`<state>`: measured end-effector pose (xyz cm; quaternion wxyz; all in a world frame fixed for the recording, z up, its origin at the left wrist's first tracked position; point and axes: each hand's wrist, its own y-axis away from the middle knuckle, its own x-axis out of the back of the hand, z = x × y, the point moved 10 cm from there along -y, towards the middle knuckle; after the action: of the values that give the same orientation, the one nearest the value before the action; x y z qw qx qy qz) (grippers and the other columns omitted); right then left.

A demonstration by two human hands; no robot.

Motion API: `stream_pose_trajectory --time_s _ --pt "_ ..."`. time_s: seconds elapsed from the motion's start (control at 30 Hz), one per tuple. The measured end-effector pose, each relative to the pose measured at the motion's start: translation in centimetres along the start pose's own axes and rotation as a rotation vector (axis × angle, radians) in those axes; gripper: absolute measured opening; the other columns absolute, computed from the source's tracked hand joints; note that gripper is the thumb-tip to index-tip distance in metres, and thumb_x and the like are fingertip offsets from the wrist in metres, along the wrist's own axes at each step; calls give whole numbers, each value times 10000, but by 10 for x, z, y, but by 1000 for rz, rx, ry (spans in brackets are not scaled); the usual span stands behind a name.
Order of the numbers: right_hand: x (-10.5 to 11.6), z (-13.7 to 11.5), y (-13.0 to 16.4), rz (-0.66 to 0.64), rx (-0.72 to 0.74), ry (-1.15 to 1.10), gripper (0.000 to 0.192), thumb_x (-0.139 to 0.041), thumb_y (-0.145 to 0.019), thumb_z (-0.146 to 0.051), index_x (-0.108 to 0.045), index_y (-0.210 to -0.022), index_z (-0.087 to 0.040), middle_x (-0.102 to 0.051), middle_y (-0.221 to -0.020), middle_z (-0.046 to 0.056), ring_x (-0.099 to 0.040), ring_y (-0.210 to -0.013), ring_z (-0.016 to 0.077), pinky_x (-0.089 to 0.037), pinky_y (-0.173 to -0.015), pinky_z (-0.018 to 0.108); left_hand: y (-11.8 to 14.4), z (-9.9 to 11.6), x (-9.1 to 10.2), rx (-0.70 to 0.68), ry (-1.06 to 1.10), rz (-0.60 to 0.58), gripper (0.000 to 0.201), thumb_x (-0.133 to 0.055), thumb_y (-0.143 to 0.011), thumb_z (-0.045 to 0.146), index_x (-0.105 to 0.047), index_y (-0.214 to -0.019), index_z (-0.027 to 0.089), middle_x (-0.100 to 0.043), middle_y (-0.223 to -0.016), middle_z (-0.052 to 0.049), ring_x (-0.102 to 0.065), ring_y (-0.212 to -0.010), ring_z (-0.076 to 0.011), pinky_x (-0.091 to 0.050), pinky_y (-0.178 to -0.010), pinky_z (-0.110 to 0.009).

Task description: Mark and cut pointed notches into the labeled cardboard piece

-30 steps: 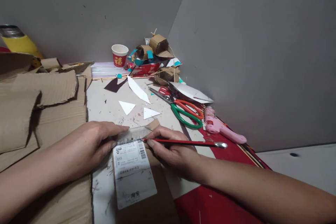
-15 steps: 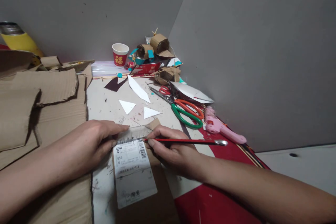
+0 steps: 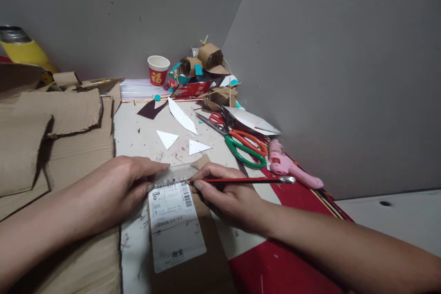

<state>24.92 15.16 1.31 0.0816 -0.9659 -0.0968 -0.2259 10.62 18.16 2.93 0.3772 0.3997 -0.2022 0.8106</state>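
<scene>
My right hand (image 3: 225, 195) is closed round a red and black pencil (image 3: 248, 180) with a silvery end, its tip low on the label. A piece of brown cardboard (image 3: 203, 268) with a white shipping label (image 3: 179, 239) lies under both hands. Across its far end is a clear strip with fine marks, apparently a ruler (image 3: 175, 173). My left hand (image 3: 129, 183) grips the ruler's left end, index finger stretched along it and thumb at the near edge. The other left fingers are hidden.
Cardboard sheets (image 3: 76, 151) are piled at the left. Beyond my hands lie white paper cutouts (image 3: 167, 138). Scissors (image 3: 243, 152) and a pink glue gun (image 3: 292, 170) lie at the right. A paper cup (image 3: 157, 72) and cardboard models (image 3: 210, 57) stand by the grey wall.
The pencil's silvery end has risen slightly and shifted a little left, with its tip almost in the same place. My left hand and the cardboard stay where they were.
</scene>
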Motion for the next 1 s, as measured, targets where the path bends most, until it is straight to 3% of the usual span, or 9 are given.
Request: stream_pose_trajectory --time_s 0.17,0.33,0.53,0.73,1.0 --pt "1 -1 0 0 18 4 111 -533 -833 -149 -632 -787 -171 -634 -707 1 -545 -653 125 -428 -581 239 -1 4 2 -24 5 9 381 -473 -868 156 -701 -1159 246 -762 -1116 -60 -719 -945 -219 -559 -799 -350" --pt "-1 2 0 -9 9 -44 108 -534 -837 -176 -609 -760 -174 -587 -650 -20 -488 -583 111 -381 -508 223 -2 4 2 -35 -21 15 374 -470 -853 139 -710 -1121 240 -768 -1092 -55 -723 -922 -213 -559 -775 -332" --pt "0 0 -1 -16 5 0 125 -529 -843 -150 -641 -790 -167 -646 -723 4 -555 -669 124 -432 -591 233 -2 7 1 -56 -23 23 367 -463 -855 142 -714 -1102 246 -775 -1071 -41 -727 -898 -197 -555 -759 -300" --pt "-1 3 1 -18 -28 -67 112 -531 -840 -175 -611 -762 -174 -562 -630 -27 -462 -554 103 -366 -484 219 -3 2 0 -28 -37 25 392 -470 -845 155 -703 -1153 225 -770 -1097 -56 -726 -941 -217 -561 -800 -333" --pt "-2 4 1 -31 -14 -60 105 -537 -839 -171 -617 -773 -166 -598 -673 -6 -502 -613 116 -389 -525 231 -2 4 2 -41 -20 28 380 -471 -841 152 -722 -1115 228 -777 -1062 -65 -730 -891 -214 -566 -768 -330"
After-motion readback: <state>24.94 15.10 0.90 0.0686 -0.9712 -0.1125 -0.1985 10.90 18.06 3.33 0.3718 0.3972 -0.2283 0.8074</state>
